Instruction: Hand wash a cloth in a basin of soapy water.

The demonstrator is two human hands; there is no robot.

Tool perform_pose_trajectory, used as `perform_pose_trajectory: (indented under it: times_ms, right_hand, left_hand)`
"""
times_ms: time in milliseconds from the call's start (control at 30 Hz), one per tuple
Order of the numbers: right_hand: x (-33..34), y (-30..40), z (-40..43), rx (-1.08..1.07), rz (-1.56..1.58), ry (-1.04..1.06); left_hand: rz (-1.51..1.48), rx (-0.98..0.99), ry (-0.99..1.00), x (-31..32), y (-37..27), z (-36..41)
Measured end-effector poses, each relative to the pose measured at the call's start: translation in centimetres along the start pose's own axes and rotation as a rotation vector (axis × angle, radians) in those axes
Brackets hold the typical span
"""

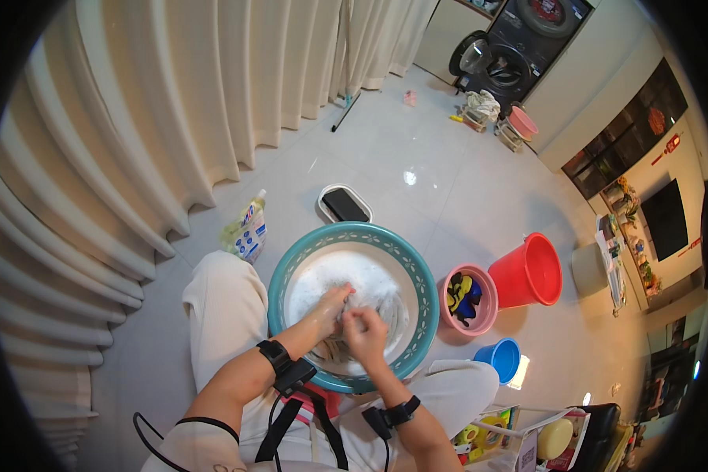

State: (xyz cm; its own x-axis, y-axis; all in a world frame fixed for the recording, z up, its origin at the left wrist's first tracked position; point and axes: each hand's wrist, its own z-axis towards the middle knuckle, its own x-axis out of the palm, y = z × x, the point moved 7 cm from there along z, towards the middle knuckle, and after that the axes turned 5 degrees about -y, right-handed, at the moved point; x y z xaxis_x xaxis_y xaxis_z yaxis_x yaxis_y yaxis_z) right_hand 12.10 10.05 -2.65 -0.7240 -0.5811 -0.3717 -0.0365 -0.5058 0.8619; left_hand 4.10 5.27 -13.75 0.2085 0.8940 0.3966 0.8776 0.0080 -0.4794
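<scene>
A teal plastic basin [428, 277] with a pattern of cut-out flowers around its rim stands on the floor between my knees. White suds [342, 265] cover the water inside it. My left hand [330, 310] and my right hand [366, 333] meet over the middle of the basin, each pinching a wet greyish cloth [393, 312]. Part of this cloth spreads into the foam to the right of my hands. Below my left hand a brownish fabric part [330, 350] shows in the water. Suds and fingers hide the rest of the cloth.
A detergent pouch [246, 233] stands at the left by a curtain [171, 118]. Beyond the basin sits a white tray [370, 207] holding a black object [345, 204]. Rightward are a pink basin [489, 315] with clothing, a red bucket [543, 268] and a blue bucket [503, 361].
</scene>
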Motion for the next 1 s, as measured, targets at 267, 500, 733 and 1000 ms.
perform_pose_trajectory:
  times_ms: [267,500,733,1000]
  right_hand:
    - [0.7,1.0,0.2,-0.393,-0.359,0.0]
    - [-1.5,-2.7,3.1,0.069,-0.206,-0.181]
    - [1.7,3.8,-1.2,-0.462,-0.249,0.071]
    - [-3.9,-4.9,5.1,0.173,-0.012,-0.113]
  left_hand:
    - [0.048,-0.056,0.252,2.8,2.6,-2.0]
    - [-0.168,-0.107,0.339,3.2,2.7,-1.7]
    - [-0.146,-0.202,0.409,2.0,3.5,-0.9]
    - [0.389,0.318,0.462,3.6,-2.5,-4.0]
